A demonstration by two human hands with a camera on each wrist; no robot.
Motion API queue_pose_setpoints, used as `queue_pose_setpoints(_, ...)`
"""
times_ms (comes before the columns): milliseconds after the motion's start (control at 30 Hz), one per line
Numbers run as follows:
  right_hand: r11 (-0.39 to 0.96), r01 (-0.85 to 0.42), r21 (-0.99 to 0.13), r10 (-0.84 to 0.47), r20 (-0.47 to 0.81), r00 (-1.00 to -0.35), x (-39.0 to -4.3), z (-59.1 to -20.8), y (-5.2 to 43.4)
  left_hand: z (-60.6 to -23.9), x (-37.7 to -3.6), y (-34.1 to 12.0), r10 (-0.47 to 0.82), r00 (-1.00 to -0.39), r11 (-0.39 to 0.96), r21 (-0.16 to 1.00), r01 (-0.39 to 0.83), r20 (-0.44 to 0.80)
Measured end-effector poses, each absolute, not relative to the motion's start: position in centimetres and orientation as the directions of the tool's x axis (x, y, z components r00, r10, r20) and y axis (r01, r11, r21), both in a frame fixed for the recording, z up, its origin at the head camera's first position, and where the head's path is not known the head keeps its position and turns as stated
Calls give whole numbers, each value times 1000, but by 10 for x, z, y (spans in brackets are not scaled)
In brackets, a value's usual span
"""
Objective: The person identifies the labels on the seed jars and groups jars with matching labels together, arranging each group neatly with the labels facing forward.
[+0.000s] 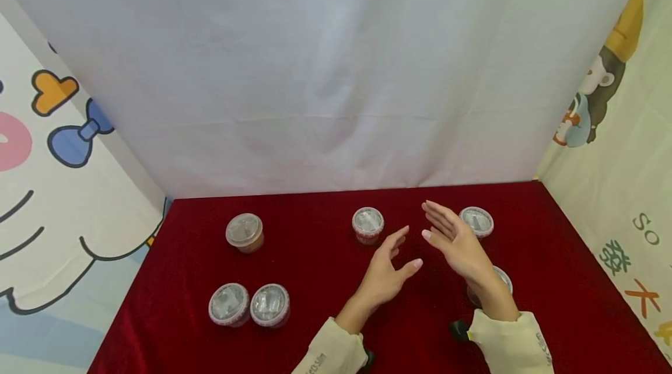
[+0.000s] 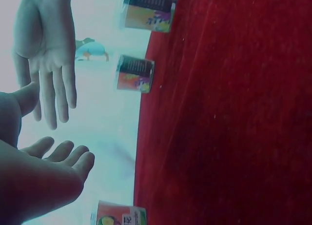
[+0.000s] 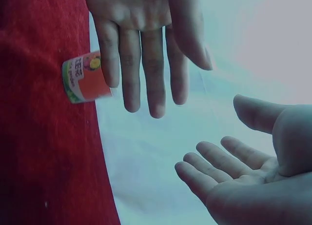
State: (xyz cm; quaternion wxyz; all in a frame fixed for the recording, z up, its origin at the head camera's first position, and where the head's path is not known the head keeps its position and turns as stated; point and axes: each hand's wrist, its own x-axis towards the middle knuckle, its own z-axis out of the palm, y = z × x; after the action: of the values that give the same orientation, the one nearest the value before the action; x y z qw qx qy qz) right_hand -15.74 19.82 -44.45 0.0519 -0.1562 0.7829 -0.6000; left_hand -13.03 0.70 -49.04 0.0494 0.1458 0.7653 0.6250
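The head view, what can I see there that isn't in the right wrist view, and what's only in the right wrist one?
Only the head view shows the blue bow on the wall, the pale sleeves and two lidded cups side by side. Only the right wrist view shows a yellow fruit picture up close on the side of a cup.
Both show the left hand, the right hand, red cloth, pale backdrop and at least one cup.

Tub lids (image 1: 368,220): glossy plastic | table cover (image 1: 315,263): velvety cloth | backdrop (image 1: 294,82): matt cloth

Draped cloth walls (image 1: 325,70) make this probably a makeshift booth
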Motion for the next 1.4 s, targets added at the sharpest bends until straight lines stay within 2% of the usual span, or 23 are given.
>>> queue_pose_setpoints(400,253,-171,-952,-281,97,-955,-140,-446,224,-496,-125,23,367,-930,151,985,81,20)
queue_pose_setpoints(933,372,-183,-910,-193,117,-974,-118,-456,259,-505,-121,44,404,-914,167,984,58,-15)
queue_pose_setpoints(1400,418,-154,-895,-115,116,-987,-104,-467,290,-504,-117,66,464,-886,192,979,75,-23)
